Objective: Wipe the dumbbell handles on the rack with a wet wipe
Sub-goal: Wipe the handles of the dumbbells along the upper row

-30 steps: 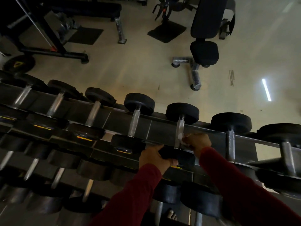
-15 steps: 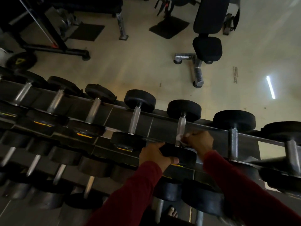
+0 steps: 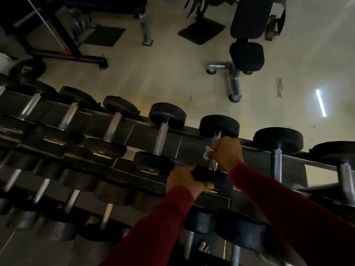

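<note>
Right now your right hand (image 3: 226,153) is wrapped around the chrome handle (image 3: 213,164) of one dumbbell on the top tier of the rack (image 3: 194,145), toward the right of the row. The wet wipe (image 3: 207,152) is pinched between your fingers and the handle; a white crumpled corner sticks out on the left side of your fist. Your grip sits high on the handle, just under the far head (image 3: 219,125), with a short bare stretch of chrome showing below your fist.

Your left hand (image 3: 185,180) grips the near head (image 3: 213,180) of the same dumbbell, fingers curled over its top edge, thumb along the near face. Both sleeves (image 3: 288,214) are dark red.

Neighbours on the same tier: one dumbbell (image 3: 163,137) just left, handle bare; a larger one (image 3: 276,150) just right with a knurled handle. More dumbbells run off to the left, partly in shadow. Yellow markings show on several near heads. A lower tier (image 3: 76,198) of dumbbells sits nearer you, dim and partly blurred.

Beyond the rack: pale floor (image 3: 163,73), a padded bench (image 3: 247,41) at far right with chrome feet, a black frame (image 3: 57,41) at far left, two dark mats, a bright light reflection (image 3: 321,102) on the floor at right. A toe (image 3: 203,246) shows at the bottom edge, under the rack.
</note>
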A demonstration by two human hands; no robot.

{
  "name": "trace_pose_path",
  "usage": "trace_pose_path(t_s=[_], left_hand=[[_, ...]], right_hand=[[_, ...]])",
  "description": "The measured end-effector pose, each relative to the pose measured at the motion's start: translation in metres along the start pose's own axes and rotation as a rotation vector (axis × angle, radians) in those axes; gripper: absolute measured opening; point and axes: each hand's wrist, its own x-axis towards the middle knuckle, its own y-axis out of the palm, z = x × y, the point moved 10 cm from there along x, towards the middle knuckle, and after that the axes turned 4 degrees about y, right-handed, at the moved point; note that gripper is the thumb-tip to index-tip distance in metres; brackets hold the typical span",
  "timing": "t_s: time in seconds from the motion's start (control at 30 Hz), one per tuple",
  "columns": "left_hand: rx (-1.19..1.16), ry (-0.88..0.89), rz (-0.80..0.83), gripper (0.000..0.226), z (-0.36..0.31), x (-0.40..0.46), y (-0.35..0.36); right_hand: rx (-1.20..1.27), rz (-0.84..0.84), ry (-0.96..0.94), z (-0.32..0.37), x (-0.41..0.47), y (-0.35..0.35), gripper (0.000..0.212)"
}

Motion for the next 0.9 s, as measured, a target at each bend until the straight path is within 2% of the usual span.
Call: trace_pose_path(t_s=[0.1, 0.17, 0.23, 0.3, 0.33, 0.4, 0.5, 0.57, 0.63, 0.73, 0.83, 0.9], left_hand=[[0.161, 0.133, 0.01, 0.06, -0.019, -0.005, 0.004], [0.337, 0.295, 0.099, 0.065, -0.034, -0.008, 0.026], [0.529, 0.48, 0.227, 0.083, -0.049, -0.016, 0.055], [0.604, 0.589, 0.273, 0.091, -0.062, -0.019, 0.069], [0.623, 0.591, 0.292, 0.093, -0.066, -0.017, 0.074], [0.684, 0.503, 0.33, 0.096, -0.069, -0.008, 0.082], [0.772, 0.375, 0.271, 0.075, -0.077, 0.004, 0.087], [0.772, 0.364, 0.193, 0.065, -0.08, 0.006, 0.087], [0.736, 0.377, 0.159, 0.062, -0.079, 0.008, 0.085], [0.676, 0.408, 0.121, 0.054, -0.076, 0.011, 0.075], [0.578, 0.443, 0.102, 0.049, -0.074, 0.015, 0.065], [0.503, 0.451, 0.121, 0.048, -0.071, 0.017, 0.061]], right_hand=[[-0.039, -0.13, -0.019, 0.013, 0.014, -0.017, 0.009], [-0.008, -0.173, -0.027, 0.009, 0.01, -0.02, 0.009], [0.065, -0.085, -0.016, -0.008, -0.001, -0.011, 0.013], [0.064, 0.119, 0.047, -0.036, -0.009, 0.007, 0.02], [0.02, 0.189, 0.089, -0.052, -0.012, 0.009, 0.02], [0.108, 0.171, 0.213, -0.082, -0.011, -0.005, 0.018], [0.656, 0.123, 0.415, -0.109, -0.012, -0.015, 0.014], [0.988, 0.228, 0.481, -0.096, -0.018, -0.007, 0.012], [1.181, 0.308, 0.527, -0.085, -0.023, 0.001, 0.019], [1.333, 0.337, 0.614, -0.079, -0.026, 0.011, 0.03], [1.391, 0.316, 0.661, -0.081, -0.023, 0.017, 0.022], [1.376, 0.325, 0.634, -0.08, -0.019, 0.02, 0.028]])
